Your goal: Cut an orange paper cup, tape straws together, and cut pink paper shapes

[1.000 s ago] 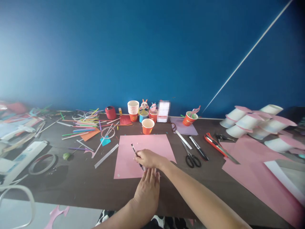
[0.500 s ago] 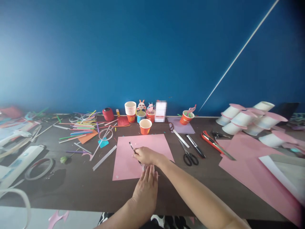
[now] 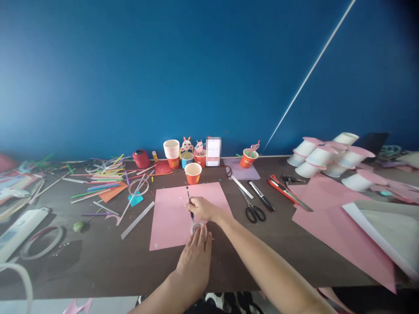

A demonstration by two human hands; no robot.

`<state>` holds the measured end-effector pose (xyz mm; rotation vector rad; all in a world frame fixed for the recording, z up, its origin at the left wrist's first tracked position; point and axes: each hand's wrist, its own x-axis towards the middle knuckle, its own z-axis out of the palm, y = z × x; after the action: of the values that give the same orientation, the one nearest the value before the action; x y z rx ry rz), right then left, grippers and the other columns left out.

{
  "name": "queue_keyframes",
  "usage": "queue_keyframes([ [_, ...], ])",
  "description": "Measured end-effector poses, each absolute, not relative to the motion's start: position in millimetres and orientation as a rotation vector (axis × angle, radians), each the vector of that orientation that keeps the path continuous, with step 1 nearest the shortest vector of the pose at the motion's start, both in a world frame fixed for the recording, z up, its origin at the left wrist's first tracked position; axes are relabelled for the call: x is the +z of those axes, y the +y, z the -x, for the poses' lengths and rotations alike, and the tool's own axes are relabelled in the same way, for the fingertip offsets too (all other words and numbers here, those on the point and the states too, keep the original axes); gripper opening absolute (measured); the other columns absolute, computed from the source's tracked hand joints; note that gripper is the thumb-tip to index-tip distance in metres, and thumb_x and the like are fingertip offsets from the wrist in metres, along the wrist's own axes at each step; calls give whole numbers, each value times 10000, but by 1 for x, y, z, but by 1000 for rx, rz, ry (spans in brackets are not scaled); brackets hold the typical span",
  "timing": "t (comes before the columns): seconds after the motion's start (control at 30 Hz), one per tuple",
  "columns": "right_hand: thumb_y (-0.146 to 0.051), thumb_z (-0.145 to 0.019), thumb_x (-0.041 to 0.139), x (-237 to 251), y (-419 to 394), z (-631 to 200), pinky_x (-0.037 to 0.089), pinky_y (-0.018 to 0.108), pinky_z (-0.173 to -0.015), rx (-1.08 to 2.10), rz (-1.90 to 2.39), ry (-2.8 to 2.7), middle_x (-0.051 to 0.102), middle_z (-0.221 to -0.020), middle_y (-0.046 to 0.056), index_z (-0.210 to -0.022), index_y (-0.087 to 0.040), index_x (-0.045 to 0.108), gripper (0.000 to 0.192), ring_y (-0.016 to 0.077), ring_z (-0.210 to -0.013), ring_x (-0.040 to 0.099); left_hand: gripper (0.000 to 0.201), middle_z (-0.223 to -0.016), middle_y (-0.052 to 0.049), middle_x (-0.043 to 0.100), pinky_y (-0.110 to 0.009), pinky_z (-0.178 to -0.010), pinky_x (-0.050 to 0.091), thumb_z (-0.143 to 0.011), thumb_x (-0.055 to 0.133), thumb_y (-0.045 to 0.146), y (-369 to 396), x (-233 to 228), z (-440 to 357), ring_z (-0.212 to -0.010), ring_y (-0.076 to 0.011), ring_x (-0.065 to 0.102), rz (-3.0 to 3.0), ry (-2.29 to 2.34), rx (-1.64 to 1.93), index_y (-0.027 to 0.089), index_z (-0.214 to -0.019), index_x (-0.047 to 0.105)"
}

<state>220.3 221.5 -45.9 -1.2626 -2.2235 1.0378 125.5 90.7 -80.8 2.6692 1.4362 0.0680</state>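
My right hand (image 3: pixel 200 208) is closed around a black-and-white pen (image 3: pixel 187 194), its tip pointing down at the pink sheet of paper (image 3: pixel 166 218). The tip is by the rim of a small round whitish ring (image 3: pixel 194 226), which looks like a roll of tape. My left hand (image 3: pixel 195 253) lies flat with its fingers stretched out, pressing the ring onto the paper's front edge; the fingers hide part of it. An orange-red paper cup (image 3: pixel 193 173) stands just beyond the sheet.
Scissors (image 3: pixel 255 213), a marker (image 3: pixel 262 196) and a red utility knife (image 3: pixel 288 192) lie to the right. Paper cups with pink discs (image 3: pixel 317 157) are stacked farther right. Colored strips (image 3: pixel 101 179), a tape roll (image 3: pixel 42 242) and a power strip (image 3: pixel 24 226) lie left.
The pen has swung from a leftward slant to nearly upright, its tip now at the far left of the ring. More of the ring shows. The whole view has shifted slightly.
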Motion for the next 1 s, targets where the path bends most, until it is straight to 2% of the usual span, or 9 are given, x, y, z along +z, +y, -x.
queue_keyframes([
  [0.17,-271,-809,426,-49,215,-234,352,190,-557,1009,1302,-2104,576,-644,12,-669,-150,518,207,103,-588,508,564,-1376,-170,218,-412,-942,320,-744,347,115,93,-73,-126,-1254,-296,179,-2637,1438,-20,75,-1298,254],
  [0.3,-280,-827,391,-51,207,-247,363,193,-573,977,1324,-2007,575,-665,16,-682,-157,510,224,110,-616,520,553,-1365,-176,242,-432,-957,300,-728,331,56,96,-71,-126,-1265,-293,125,-2699,1402,-60,39,-1278,281],
  [0.5,-299,-833,376,-55,192,-259,373,199,-585,915,1349,-1873,568,-654,12,-705,-161,520,237,117,-622,530,521,-1368,-175,232,-433,-985,269,-749,317,64,98,-66,-123,-1263,-294,134,-2765,1342,-21,24,-1268,297],
  [0.73,-326,-831,371,-61,172,-265,379,207,-575,844,1422,-1706,568,-646,28,-747,-148,535,256,130,-604,526,519,-1338,-192,298,-435,-942,318,-746,330,87,98,-49,-123,-1236,-309,228,-2658,1332,-30,20,-1260,312],
  [0.87,-339,-828,374,-64,161,-268,382,207,-552,831,1464,-1635,565,-596,29,-754,-143,548,272,139,-578,535,530,-1258,-175,415,-385,-915,351,-758,315,85,107,-37,-117,-1180,-261,343,-2543,1306,102,71,-1286,268],
  [1.0,-343,-829,380,-65,152,-268,383,204,-541,821,1465,-1589,566,-584,19,-758,-151,559,272,135,-552,535,511,-1103,-123,523,-326,-846,401,-782,299,97,124,-29,-105,-1005,-190,502,-2386,1248,201,156,-1288,256],
])
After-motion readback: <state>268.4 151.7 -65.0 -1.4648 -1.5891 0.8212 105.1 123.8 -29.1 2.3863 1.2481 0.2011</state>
